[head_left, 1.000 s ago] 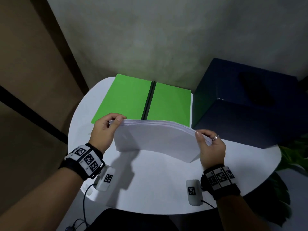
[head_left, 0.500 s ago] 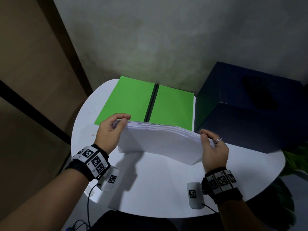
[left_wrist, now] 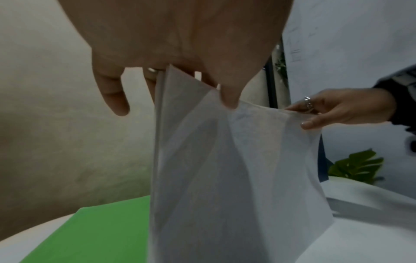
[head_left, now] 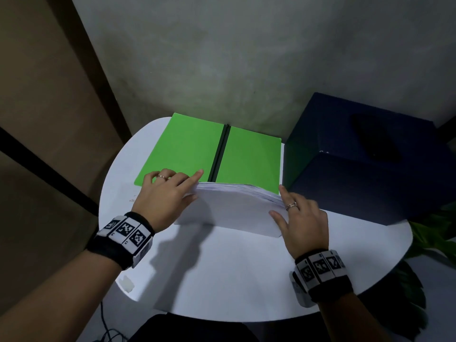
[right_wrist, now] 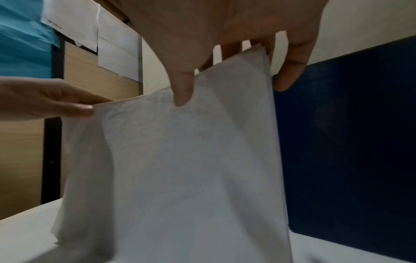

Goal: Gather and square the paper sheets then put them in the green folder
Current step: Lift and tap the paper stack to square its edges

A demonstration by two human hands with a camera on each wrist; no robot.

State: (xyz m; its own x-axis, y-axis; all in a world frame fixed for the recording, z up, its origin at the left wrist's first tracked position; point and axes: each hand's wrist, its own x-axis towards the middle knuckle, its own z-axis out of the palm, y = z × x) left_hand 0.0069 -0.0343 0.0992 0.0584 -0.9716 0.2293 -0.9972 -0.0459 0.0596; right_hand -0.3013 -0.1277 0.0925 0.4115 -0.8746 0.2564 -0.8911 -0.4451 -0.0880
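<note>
A stack of white paper sheets (head_left: 232,208) stands on its long edge on the round white table (head_left: 234,280), just in front of the open green folder (head_left: 187,149). My left hand (head_left: 195,185) pinches the stack's top left corner, thumb in front and fingers behind. My right hand (head_left: 278,201) pinches the top right corner the same way. The left wrist view shows the sheets (left_wrist: 225,178) hanging from my left hand (left_wrist: 202,83), with the folder (left_wrist: 94,231) below. The right wrist view shows my thumb on the paper (right_wrist: 180,169). The top edges are slightly fanned.
A dark navy box (head_left: 370,169) stands close on the right, beside the folder and the stack. A green plant (head_left: 431,235) sits past the table's right edge. A grey wall rises right behind the folder.
The stack has shifted a little forward toward the folder and stands more upright. The fingers of both hands have stretched out over its top edge.
</note>
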